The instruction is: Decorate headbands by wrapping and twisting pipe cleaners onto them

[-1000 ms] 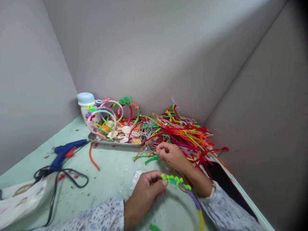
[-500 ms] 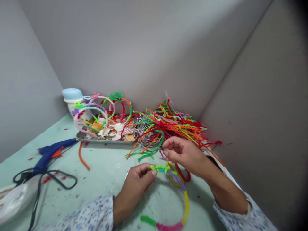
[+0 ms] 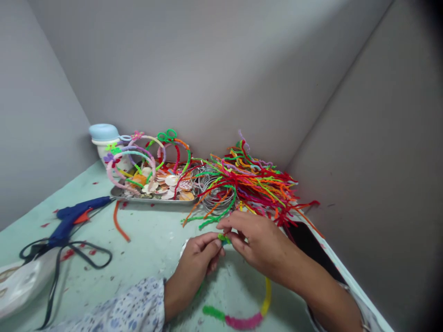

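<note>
Left hand (image 3: pixel 197 258) and right hand (image 3: pixel 261 242) meet at a colourful headband (image 3: pixel 244 321), near side of the tabletop (image 3: pixel 155 230).
The left fingers hold its green trim (image 3: pixel 222 237); whether the right fingers grasp it too, I cannot tell. The visible band is already wrapped; the right hand blocks part of it, so what is left is unclear. Farther are a tray (image 3: pixel 155 201) of shells (image 3: pixel 171 180) and pipe cleaners (image 3: pixel 256 184); left, a glue gun (image 3: pixel 74 214).

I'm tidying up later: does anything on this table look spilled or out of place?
Yes: small red scraps lie scattered across the pale green table like litter, and one curved orange strip lies alone before the shallow metal tray, apart from the multicoloured fuzzy-stem pile.
</note>
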`<action>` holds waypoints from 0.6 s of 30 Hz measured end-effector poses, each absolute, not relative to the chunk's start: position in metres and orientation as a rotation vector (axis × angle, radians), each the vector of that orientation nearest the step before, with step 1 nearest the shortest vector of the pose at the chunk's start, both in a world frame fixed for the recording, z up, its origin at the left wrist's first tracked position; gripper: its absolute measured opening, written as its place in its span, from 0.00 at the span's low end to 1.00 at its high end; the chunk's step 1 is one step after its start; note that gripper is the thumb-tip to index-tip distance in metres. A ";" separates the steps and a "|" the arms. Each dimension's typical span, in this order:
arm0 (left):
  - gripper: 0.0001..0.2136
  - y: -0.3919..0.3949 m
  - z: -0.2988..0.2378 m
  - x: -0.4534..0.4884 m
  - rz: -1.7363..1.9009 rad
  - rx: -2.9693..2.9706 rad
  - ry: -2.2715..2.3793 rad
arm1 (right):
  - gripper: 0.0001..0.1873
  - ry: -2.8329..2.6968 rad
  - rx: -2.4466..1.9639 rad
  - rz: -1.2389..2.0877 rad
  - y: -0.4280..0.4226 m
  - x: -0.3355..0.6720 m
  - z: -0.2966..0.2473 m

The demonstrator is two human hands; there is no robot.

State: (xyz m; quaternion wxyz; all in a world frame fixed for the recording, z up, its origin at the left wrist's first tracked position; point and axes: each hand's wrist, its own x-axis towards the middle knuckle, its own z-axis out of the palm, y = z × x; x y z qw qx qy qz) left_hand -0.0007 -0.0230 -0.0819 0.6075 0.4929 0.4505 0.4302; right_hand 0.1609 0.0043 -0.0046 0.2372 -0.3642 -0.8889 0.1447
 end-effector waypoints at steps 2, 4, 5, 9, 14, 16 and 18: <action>0.12 -0.023 -0.083 0.000 1.000 1.159 1.047 | 0.13 -2.448 -1.018 0.342 0.002 0.159 -0.004; 0.12 -0.022 -0.083 0.000 1.002 1.168 1.041 | 0.13 -2.473 -1.034 0.309 0.000 0.158 -0.003; 0.12 -0.022 -0.083 0.000 1.000 1.168 1.037 | 0.14 -2.487 -1.043 0.299 -0.001 0.158 -0.003; 0.13 -0.023 -0.083 0.001 0.993 1.166 1.042 | 0.13 -2.529 -1.094 0.270 -0.002 0.158 -0.002; 0.14 -0.023 -0.079 0.001 0.985 1.187 1.070 | 0.13 -2.563 -1.119 0.224 -0.003 0.158 -0.002; 0.14 -0.023 -0.078 0.001 0.978 1.195 1.085 | 0.11 -2.579 -1.128 0.167 -0.004 0.156 -0.002; 0.14 -0.023 -0.077 0.001 0.982 1.207 1.096 | 0.10 -2.598 -1.119 0.114 -0.004 0.155 -0.002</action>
